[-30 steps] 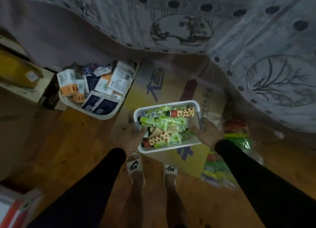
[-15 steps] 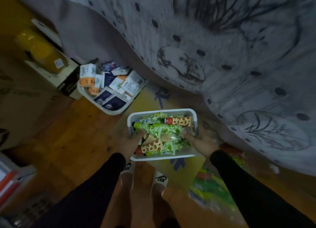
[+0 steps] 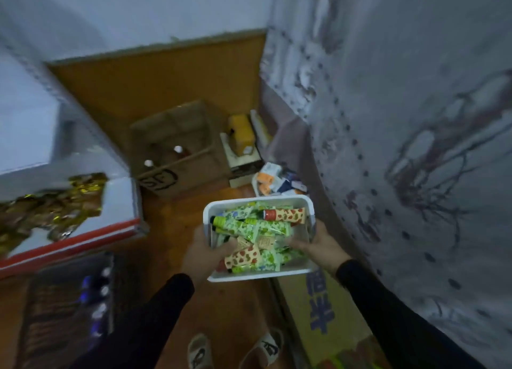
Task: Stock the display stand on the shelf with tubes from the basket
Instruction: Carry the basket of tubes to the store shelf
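Lifted off the floor, the basket (image 3: pixel 260 276) of tubes (image 3: pixel 250 227) sits gripped between both hands, fingers partly hidden.

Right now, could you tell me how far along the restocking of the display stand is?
Early. Done: nothing stocked that I can see; no display stand is in view. In hand: the left hand and right hand grip the white basket, full of tubes. Left: reaching the shelf and placing every tube.
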{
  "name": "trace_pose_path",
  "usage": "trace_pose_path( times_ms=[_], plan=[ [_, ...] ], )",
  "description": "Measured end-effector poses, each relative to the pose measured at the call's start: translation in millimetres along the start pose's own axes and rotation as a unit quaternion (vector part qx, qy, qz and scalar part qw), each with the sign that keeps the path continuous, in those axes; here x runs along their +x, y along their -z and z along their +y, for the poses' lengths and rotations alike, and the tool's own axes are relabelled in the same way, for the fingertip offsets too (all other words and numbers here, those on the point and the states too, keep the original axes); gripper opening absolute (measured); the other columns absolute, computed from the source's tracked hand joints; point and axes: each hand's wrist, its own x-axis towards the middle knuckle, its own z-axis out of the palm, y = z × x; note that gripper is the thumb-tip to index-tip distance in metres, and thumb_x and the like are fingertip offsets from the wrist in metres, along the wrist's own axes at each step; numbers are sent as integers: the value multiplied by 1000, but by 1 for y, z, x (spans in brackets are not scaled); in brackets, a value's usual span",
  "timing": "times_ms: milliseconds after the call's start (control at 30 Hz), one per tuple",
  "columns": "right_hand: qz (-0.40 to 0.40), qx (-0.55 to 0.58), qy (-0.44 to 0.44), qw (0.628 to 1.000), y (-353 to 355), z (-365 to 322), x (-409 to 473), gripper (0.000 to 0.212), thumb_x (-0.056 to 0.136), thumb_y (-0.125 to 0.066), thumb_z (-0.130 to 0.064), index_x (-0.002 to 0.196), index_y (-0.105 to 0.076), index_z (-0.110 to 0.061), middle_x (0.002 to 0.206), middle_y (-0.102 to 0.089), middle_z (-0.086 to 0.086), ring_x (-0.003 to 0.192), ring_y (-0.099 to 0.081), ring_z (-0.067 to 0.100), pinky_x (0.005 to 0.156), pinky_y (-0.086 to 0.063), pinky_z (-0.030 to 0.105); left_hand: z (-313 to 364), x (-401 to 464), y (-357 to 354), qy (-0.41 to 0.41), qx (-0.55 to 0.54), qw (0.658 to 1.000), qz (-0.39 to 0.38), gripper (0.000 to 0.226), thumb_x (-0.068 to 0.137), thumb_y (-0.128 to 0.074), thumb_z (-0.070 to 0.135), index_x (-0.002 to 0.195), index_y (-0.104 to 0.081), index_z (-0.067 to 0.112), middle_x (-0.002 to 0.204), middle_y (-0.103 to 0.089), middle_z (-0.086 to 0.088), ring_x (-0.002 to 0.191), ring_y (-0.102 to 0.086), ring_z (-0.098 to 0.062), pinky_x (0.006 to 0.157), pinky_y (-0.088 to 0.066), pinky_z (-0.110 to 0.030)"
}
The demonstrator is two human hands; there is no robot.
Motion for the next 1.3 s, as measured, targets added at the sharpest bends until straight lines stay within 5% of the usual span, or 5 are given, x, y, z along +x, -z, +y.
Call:
trace_pose_path(
  times_ms=[400, 533, 700, 1033, 1300],
  plan=[
    [-187, -178, 107, 960, -277, -127, -48, 84, 66, -82, -54, 129, -33, -26, 125, -51, -15, 112, -55, 11, 90, -49, 28, -126, -168, 248, -19, -142, 968, 209, 68, 68, -81, 60, 122, -59, 25, 117, -69, 4, 106, -68, -12, 90, -56, -42],
    [-236, -229, 131, 935, -404, -136, -83, 92, 65, -80, -58, 136, -29, -30, 130, -47, -13, 114, -55, 13, 92, -49, 33, -172, -259, 321, -23, -176, 950, 257, 27, 87, -74, 28, 112, -69, 20, 108, -74, 4, 100, -70, -11, 87, -56, -34],
    [-314, -293, 155, 890, -562, -136, -119, 90, 63, -80, -64, 132, -36, -27, 133, -50, -14, 119, -54, 16, 99, -49, 38, -245, -360, 406, -19, -223, 922, 317, 25, 91, -70, 19, 115, -67, 21, 111, -73, 4, 103, -69, -13, 91, -54, -38],
    [-463, -385, 204, 772, -868, -135, -185, 120, 44, -78, -80, 144, -28, -35, 146, -45, -11, 123, -55, 15, 97, -50, 41, -383, -523, 534, 82, -340, 790, 504, 67, 67, -85, 47, 120, -58, 17, 111, -73, -4, 95, -73, -21, 83, -59, -45],
    [-588, -442, 247, 631, -1078, -145, -234, 105, 50, -72, -83, 137, -43, -34, 132, -58, -12, 113, -61, 11, 94, -53, 40, -447, -591, 628, 134, -398, 669, 613, 36, 80, -80, 21, 110, -61, 12, 100, -76, -5, 90, -74, -22, 85, -58, -46]
  ],
)
